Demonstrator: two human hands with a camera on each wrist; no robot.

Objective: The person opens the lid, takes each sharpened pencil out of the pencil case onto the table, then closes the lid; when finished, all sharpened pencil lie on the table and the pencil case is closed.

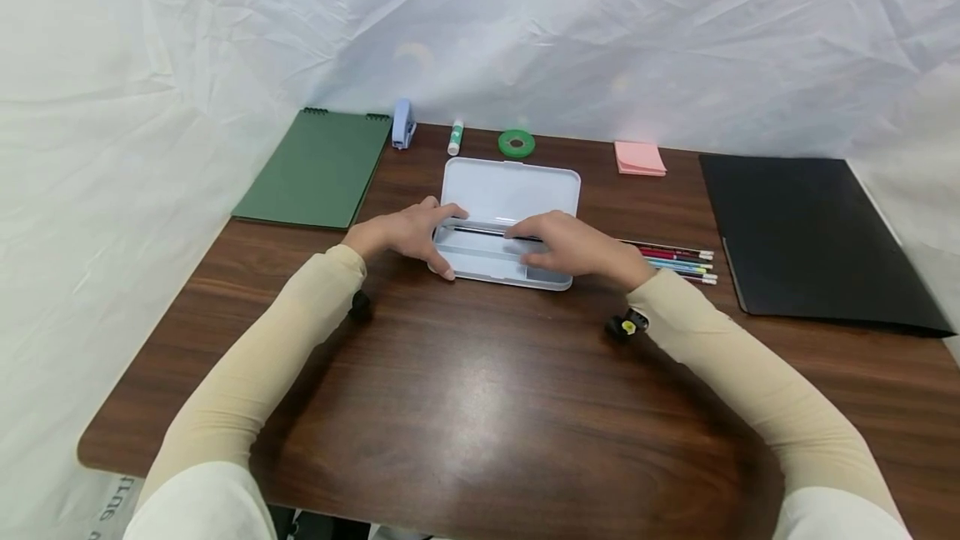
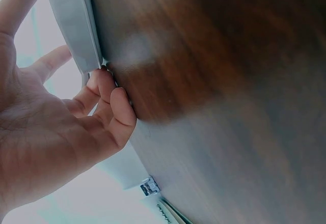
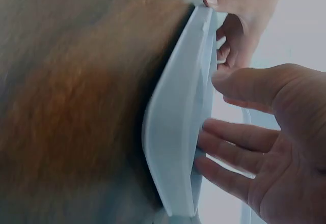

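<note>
Centrally, case: open pencil case (image 1: 510, 190) on worktop (image 1: 480, 407), both hands at its tray
Left hand (image 1: 405, 233): fingers grip left end
Right hand (image 1: 573, 247): fingers flat, relaxed
Right: pencils (image 1: 675, 261), black folder (image 1: 810, 240)
Behind: tape (image 1: 517, 142), glue stick (image 1: 455, 137)

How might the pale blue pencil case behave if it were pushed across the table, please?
The pencil case looks rigid and thin-walled, so probably light. Lying flat and open on the smooth wooden table, it would likely slide, not tip.

Pale blue pencil case (image 1: 510, 190), lid open, flat on table (image 1: 480, 390)
</note>
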